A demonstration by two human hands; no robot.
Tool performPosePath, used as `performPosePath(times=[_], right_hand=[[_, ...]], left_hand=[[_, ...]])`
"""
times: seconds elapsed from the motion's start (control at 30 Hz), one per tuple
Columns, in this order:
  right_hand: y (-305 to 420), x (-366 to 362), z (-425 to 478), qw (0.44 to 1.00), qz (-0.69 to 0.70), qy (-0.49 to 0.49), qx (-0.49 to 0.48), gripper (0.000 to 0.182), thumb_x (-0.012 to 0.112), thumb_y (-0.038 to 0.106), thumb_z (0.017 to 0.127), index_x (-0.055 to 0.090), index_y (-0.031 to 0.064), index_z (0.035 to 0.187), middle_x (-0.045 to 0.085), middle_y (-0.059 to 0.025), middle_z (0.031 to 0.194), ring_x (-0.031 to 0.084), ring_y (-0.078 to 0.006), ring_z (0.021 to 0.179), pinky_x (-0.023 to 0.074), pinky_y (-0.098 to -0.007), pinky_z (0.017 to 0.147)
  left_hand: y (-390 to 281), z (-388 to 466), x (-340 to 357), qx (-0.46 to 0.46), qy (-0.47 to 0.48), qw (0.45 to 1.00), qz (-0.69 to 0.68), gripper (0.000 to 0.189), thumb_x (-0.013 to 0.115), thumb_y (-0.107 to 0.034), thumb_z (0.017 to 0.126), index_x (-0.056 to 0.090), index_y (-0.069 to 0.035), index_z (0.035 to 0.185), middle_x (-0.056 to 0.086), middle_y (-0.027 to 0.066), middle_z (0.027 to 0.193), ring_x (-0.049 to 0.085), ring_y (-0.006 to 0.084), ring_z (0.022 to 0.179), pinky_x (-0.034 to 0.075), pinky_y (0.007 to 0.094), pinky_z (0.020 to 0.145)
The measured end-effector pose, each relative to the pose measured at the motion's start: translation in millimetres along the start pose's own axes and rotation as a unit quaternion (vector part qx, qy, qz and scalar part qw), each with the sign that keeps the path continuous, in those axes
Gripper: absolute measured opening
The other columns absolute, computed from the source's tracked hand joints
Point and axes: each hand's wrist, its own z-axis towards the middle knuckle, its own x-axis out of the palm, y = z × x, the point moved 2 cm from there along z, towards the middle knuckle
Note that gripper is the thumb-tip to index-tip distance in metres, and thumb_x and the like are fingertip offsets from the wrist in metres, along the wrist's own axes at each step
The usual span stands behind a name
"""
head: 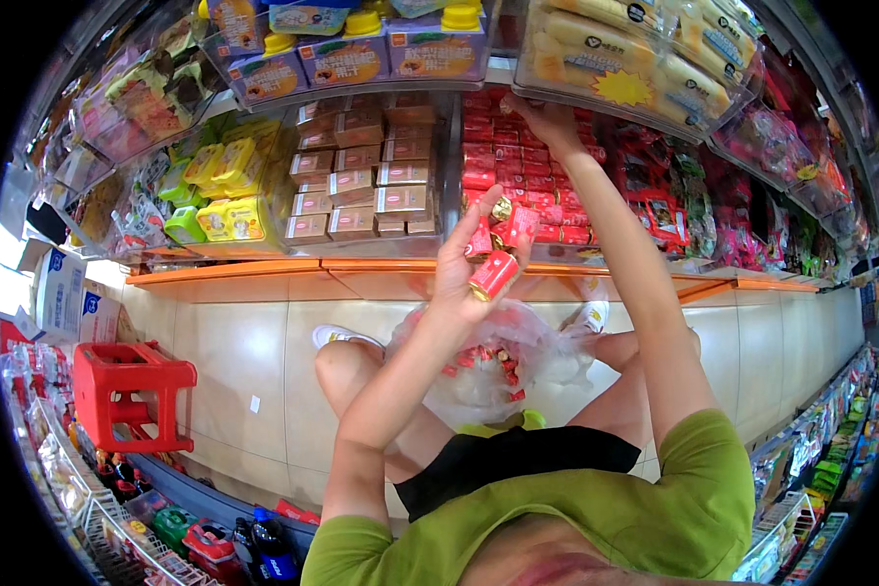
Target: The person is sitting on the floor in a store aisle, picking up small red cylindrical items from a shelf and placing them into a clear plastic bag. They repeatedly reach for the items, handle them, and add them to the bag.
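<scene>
My left hand (476,264) is palm up, holding several small red-and-gold wrapped cylinders (493,275) in front of the shelf. Farther back, my right hand (546,121) reaches into a clear bin of the same red cylinders (531,172), at its rear under the upper tray; a small piece shows at its fingertips, and whether it is gripped cannot be told. Below my left hand, between my knees, an opened clear plastic bag (476,373) holds several red pieces near the floor.
Small brown boxes (351,183) fill the bin left of the red one. An upper tray of packaged bread (622,66) overhangs my right hand. The orange shelf edge (381,268) runs across before me. A red plastic stool (132,395) stands at the left; bottles (271,546) are behind it.
</scene>
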Motion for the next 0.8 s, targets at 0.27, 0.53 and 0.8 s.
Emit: performPosePath(times=[0.27, 0.53, 0.8], right_hand=[[-51.4, 32.2, 21.3, 0.951, -0.273, -0.093, -0.11, 0.054, 0.07, 0.038, 0.071, 0.053, -0.0001, 0.105, 0.056, -0.0235, 0.105, 0.049, -0.0414, 0.104, 0.0385, -0.046, 0.089], [31.1, -4.5, -26.5, 0.989, -0.081, 0.119, 0.046, 0.045, 0.059, 0.041, 0.084, 0.058, 0.0026, 0.106, 0.062, -0.0088, 0.099, 0.058, -0.0196, 0.087, 0.0478, -0.0349, 0.07], [98.9, -47.6, -90.2, 0.825, 0.262, 0.484, 0.128, 0.037, 0.054, 0.036, 0.089, 0.059, 0.004, 0.107, 0.062, -0.0028, 0.102, 0.056, -0.0073, 0.089, 0.0459, -0.0219, 0.075]], left_hand=[[-2.8, -3.2, 8.2, -0.042, 0.012, 0.999, -0.029, 0.036, 0.057, -0.026, 0.088, 0.051, -0.017, 0.122, 0.051, 0.0132, 0.113, 0.052, 0.0251, 0.101, 0.052, 0.0317, 0.075], [-1.3, -9.8, 5.3, -0.054, 0.036, 0.997, -0.04, 0.04, 0.056, -0.027, 0.088, 0.049, -0.013, 0.124, 0.043, 0.017, 0.125, 0.041, 0.0297, 0.115, 0.052, 0.029, 0.071], [11.6, -6.0, 5.2, -0.103, 0.055, 0.992, -0.038, 0.041, 0.056, -0.028, 0.087, 0.048, -0.013, 0.124, 0.04, 0.0161, 0.128, 0.04, 0.0284, 0.116, 0.055, 0.028, 0.066]])
